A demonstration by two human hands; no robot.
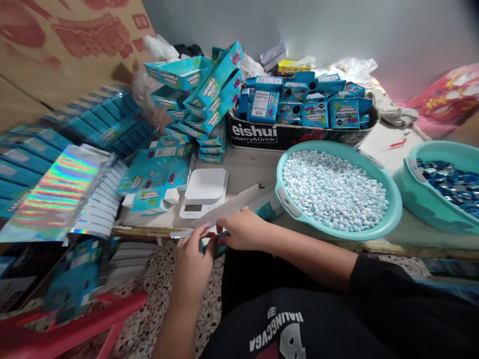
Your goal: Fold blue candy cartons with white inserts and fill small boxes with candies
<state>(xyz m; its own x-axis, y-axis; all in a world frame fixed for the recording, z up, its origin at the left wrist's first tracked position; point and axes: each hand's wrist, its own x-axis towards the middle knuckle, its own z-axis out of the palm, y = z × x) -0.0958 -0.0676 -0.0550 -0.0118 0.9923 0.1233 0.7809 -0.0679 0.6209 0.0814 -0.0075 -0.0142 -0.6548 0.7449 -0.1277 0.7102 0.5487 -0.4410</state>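
At the table's front edge, both my hands are closed on a partly folded blue cardboard box, its pale inner side facing up. The fingers of my left hand pinch its near left end. My right hand bends over the near side, thumb and fingers pressed on the card close to my left fingertips. Part of the box is hidden under my hands. Just behind it lies a white kitchen scale. A turquoise tub of pale blue candies stands to the right of my right hand.
Stacked open blue display boxes rise behind the scale. Flat printed cartons and shiny holographic sheets lie left. A black carton holds small blue boxes. Another tub contains blue wrapped pieces. A red stool stands below.
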